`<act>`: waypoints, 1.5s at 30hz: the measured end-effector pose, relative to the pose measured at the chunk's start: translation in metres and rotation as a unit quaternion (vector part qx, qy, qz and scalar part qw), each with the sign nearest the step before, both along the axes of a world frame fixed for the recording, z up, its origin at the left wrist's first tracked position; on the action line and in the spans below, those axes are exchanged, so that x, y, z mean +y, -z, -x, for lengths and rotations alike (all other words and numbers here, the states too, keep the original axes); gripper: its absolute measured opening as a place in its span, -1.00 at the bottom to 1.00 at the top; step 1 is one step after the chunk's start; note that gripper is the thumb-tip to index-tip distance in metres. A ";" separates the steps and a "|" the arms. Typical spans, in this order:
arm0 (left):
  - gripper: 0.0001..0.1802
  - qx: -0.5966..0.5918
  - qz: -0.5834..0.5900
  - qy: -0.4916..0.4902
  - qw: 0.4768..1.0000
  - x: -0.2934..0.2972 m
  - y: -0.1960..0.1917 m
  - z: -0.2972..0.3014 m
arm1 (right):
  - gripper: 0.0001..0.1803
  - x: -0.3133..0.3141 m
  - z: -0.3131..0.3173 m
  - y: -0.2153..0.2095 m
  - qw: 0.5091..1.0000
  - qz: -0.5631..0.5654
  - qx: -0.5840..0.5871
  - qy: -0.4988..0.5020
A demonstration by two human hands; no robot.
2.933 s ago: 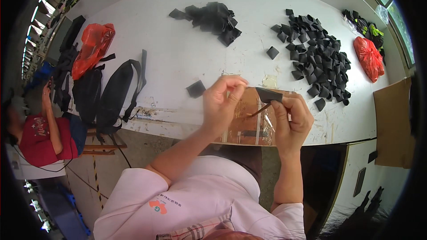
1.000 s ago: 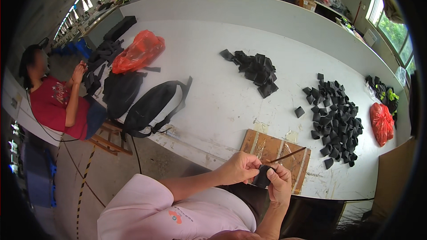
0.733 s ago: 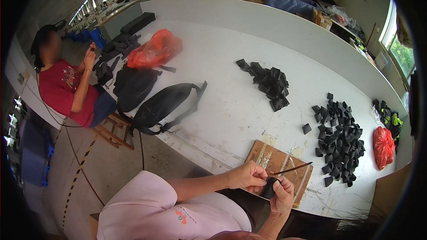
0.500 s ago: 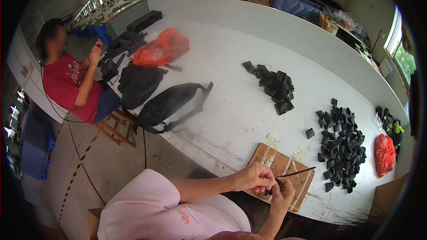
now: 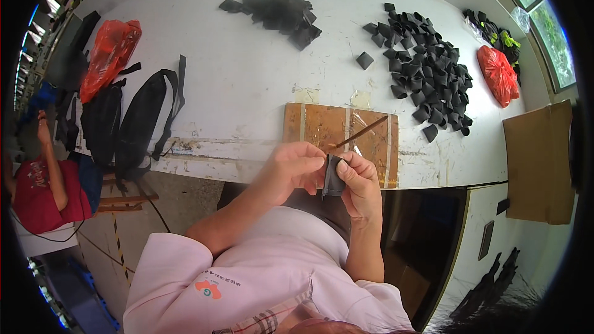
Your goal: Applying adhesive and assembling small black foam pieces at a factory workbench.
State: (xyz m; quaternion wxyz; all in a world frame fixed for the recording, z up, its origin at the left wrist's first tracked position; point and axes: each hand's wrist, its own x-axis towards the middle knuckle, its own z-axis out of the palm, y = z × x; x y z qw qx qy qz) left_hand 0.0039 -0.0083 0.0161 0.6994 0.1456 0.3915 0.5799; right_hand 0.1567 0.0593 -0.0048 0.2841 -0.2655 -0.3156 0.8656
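Observation:
A small folded piece of black fabric [image 5: 335, 179] is held up in front of my body, just off the near edge of the table. My right hand [image 5: 362, 182] pinches it between thumb and fingers on its right side. At its left edge, the closed fingertips of my left hand [image 5: 291, 170] grip the same piece. Beyond my hands, a thin dark stick [image 5: 366, 132] slants over a brown wooden board [image 5: 303, 127] that carries strips of clear tape. The stick's near end is close to my left fingertips; whether it touches them I cannot tell.
Many black fabric pieces [image 5: 427, 68] are heaped at right, and another dark pile [image 5: 278, 12] lies farther back. Black bags [image 5: 143, 120] and a red plastic bag [image 5: 110, 55] are at left, beside a seated person [image 5: 46, 192]. A second red bag [image 5: 497, 75] and a cardboard box [image 5: 539, 164] stand right.
My view has turned down and to the right, so the table appears shifted left. The fabric piece, mostly hidden between my hands before, now shows its flat side.

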 end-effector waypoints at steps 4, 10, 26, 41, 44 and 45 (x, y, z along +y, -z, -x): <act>-0.85 0.029 0.017 0.005 0.999 0.000 0.000 -0.001 | -0.92 -0.001 0.000 -0.002 1.000 -0.018 -0.002 -0.004; -0.90 0.131 0.011 0.016 0.991 0.002 -0.005 -0.003 | -0.90 -0.001 -0.001 -0.003 0.998 -0.046 -0.039 -0.003; -0.92 0.577 -0.167 -0.199 0.774 0.024 0.009 -0.044 | -0.83 -0.006 0.014 -0.005 0.677 -0.568 -0.378 0.275; -0.92 0.492 -0.142 -0.174 0.841 0.037 0.000 -0.038 | -0.81 0.007 -0.006 -0.031 0.995 0.075 0.044 0.041; -0.86 -0.102 -0.071 -0.052 0.991 0.037 -0.015 -0.021 | -0.80 0.013 -0.011 -0.039 0.999 0.021 -0.035 0.034; -0.86 -0.188 -0.062 0.001 0.980 0.036 -0.016 -0.016 | -0.79 0.013 -0.012 -0.042 0.999 -0.011 -0.041 0.028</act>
